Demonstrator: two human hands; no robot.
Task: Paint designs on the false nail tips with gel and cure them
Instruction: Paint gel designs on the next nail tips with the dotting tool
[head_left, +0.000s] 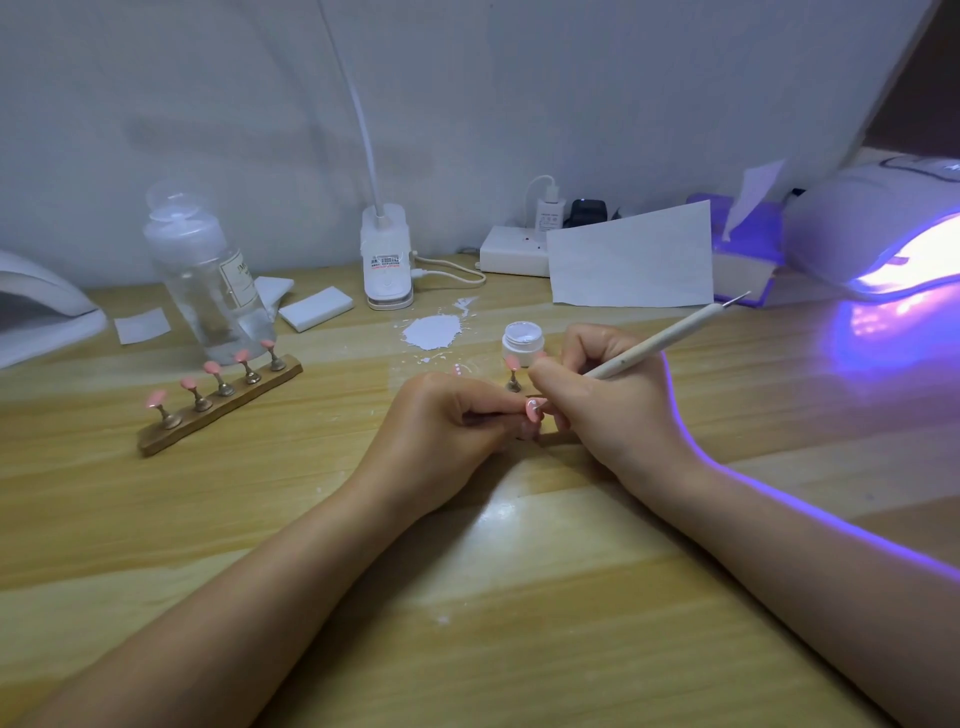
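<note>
My left hand (452, 421) pinches the stand of a pink false nail tip (533, 409) at the middle of the wooden table. My right hand (597, 395) grips a slim white dotting pen (670, 335), its lower tip touching that nail, where a white mark shows. Just behind, another pink tip on a small metal stand (513, 373) sits beside an open white gel jar (523, 340). To the left, a wooden holder (218, 408) carries several pink tips on stands. A lit UV curing lamp (883, 234) glows purple at the far right.
A clear pump bottle (208, 275) stands behind the holder, with white pads (316, 307) near it. A white smear (432, 332) marks the table by a clip lamp base (387, 260). A second lamp (36, 306), a power strip (511, 252), paper (631, 260) and a tissue box (743, 249) line the back.
</note>
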